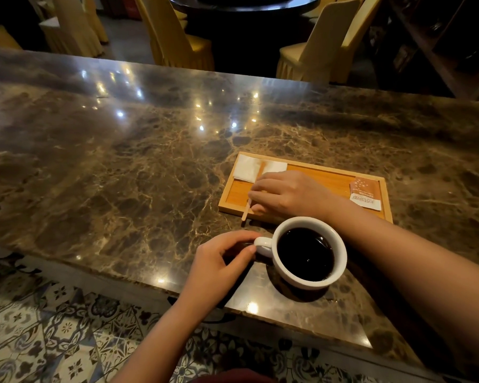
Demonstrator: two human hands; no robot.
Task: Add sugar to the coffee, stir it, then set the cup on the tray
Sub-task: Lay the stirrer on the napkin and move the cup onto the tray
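Stirrer in hand or going down on the tray; cup not yet moved.

The right hand (285, 193) rests on the wooden tray (310, 168), fingers curled narrow around a wooden stirrer (249, 207) whose end juts over the tray's near edge. A sugar packet (365, 193) lies at the tray's right end (opened or not, I cannot tell). The left hand (219, 258) pinches the handle of the cup (310, 252), which stands on the marble counter (122, 161) just in front of the tray. Likely left: setting the cup on it.

Glossy brown marble counter (122, 161), patterned floor tiles (53, 341), yellow-covered chairs (177, 37), dark round table (246, 4), dim light
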